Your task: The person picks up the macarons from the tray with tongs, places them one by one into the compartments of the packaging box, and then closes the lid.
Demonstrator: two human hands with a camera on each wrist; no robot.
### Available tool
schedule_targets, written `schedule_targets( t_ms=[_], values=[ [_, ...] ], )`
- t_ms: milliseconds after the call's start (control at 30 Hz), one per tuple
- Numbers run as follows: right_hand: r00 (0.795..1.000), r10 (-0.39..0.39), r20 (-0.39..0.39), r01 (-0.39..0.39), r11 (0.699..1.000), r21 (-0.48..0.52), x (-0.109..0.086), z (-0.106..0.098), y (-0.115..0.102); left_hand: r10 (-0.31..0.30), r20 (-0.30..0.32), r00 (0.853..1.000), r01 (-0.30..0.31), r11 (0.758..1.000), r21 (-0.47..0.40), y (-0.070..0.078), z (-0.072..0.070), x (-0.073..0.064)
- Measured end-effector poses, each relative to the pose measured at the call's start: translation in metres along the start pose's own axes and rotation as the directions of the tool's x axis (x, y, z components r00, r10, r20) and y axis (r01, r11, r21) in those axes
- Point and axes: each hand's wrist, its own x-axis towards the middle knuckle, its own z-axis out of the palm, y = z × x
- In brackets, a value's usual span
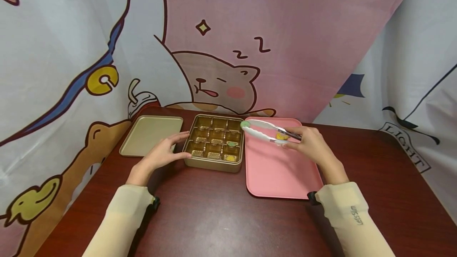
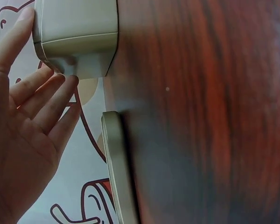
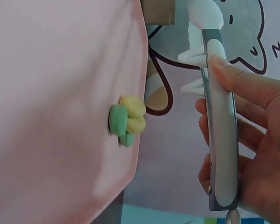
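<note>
A gold tin box (image 1: pixel 213 164) holds a tray of several compartments. Two on its right side contain a green piece (image 1: pixel 232 144) and a yellow piece (image 1: pixel 231 158). My left hand (image 1: pixel 164 152) rests against the box's left side, fingers extended, thumb near the front corner. With my right hand (image 1: pixel 314 146) I grip white-tipped tongs (image 3: pixel 222 126) over the pink tray (image 1: pixel 278 175). At the tongs' tips, by the box's right rim, is a round green macaron-like piece (image 1: pixel 244 124). Yellow pieces (image 3: pixel 133 107) and green pieces (image 3: pixel 118 120) lie clustered on the tray.
Left of the box, a flat gold lid (image 1: pixel 153 130) lies on the dark wooden table (image 1: pixel 207 213). A cartoon-printed cloth (image 1: pixel 285 19) hangs behind and at both sides of the table. The pink tray stands close beside the box's right wall.
</note>
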Motion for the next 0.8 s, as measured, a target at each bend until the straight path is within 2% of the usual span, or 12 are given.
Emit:
schedule_targets(
  t_ms=[200, 633, 800],
  values=[
    [1.000, -0.011, 0.013, 0.011, 1.000, -0.017, 0.009, 0.006, -0.005, -0.013, 0.017, 1.000, 0.013, 1.000, 0.003, -0.001, -0.001, -0.001],
    [1.000, -0.011, 0.017, 0.011, 1.000, 0.001, 0.020, 0.013, -0.011, 0.006, 0.046, 0.999, -0.007, 1.000, 0.024, -0.002, -0.002, 0.001],
    [0.999, -0.001, 0.041, 0.001, 1.000, 0.006, 0.022, 0.015, -0.014, 0.001, 0.054, 0.999, -0.001, 1.000, -0.004, -0.002, -0.001, 0.000]
  ],
)
